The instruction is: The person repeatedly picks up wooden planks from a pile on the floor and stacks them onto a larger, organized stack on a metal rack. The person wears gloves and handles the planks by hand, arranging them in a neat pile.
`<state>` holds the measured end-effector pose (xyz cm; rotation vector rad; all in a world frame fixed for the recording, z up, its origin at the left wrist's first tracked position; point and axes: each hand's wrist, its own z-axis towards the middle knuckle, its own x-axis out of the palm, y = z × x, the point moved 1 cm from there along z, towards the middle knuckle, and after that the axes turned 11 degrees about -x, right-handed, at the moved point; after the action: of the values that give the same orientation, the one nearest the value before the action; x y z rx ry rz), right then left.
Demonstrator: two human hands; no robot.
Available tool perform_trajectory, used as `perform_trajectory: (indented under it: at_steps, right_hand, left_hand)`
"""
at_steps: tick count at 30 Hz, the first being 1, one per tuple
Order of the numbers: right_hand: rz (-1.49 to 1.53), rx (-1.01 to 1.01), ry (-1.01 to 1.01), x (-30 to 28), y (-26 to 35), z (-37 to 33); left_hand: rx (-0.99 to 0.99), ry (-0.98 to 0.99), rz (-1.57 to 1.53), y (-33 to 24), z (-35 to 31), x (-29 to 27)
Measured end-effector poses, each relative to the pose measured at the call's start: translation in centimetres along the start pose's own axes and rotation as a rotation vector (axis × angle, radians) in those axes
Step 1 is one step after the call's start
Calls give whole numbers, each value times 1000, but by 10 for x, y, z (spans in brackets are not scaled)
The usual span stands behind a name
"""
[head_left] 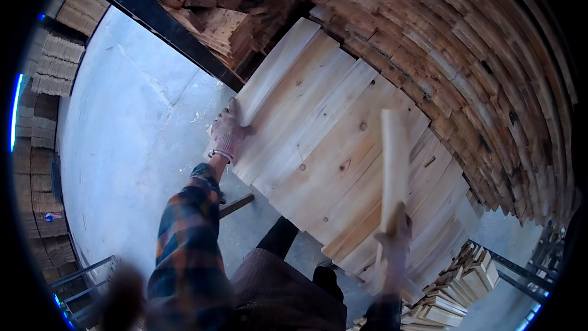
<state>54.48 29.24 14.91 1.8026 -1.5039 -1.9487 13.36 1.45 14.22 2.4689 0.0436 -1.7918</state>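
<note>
- Left hand (228, 132): at left edge of laid boards (331, 129); can't tell if gripping.
- Right hand (398, 239): clasping loose board (395, 159) over laid boards.
- Seemingly done: boards side by side. Remaining: loose board, not yet down.

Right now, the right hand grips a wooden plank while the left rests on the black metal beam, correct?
Wrong about the left hand: the head view shows it touching the laid planks; the right hand does grip a wooden plank.
</note>
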Motion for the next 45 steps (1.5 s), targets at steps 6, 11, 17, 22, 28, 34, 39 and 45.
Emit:
perform_trajectory:
  at_steps: [6, 11, 17, 22, 28, 34, 39, 45]
  right_hand:
    - [-658, -83, 144, 47, 10, 57]
    - [-362, -156, 64, 43, 62, 78]
    - [393, -190, 497, 114, 201, 136]
    - [32, -66, 713, 117, 204, 126]
    - [-440, -606, 566, 185, 211, 86]
    - [-217, -560, 531, 174, 222, 97]
    - [-322, -539, 394, 97, 198, 163]
    - [-601, -472, 274, 66, 153, 319]
  left_hand:
    - [145, 145, -169, 16, 13, 7]
    - [105, 940, -1451, 53, -82, 72]
    - [-239, 1145, -1892, -14, -243, 124]
    - [87, 1048, -1278, -15, -257, 98]
    - [-234, 1084, -1331, 48, -252, 98]
    - [-260, 504, -1272, 85, -208, 71]
    - [476, -87, -740, 16, -126, 36]
    - [722, -202, -193, -41, -90, 62]
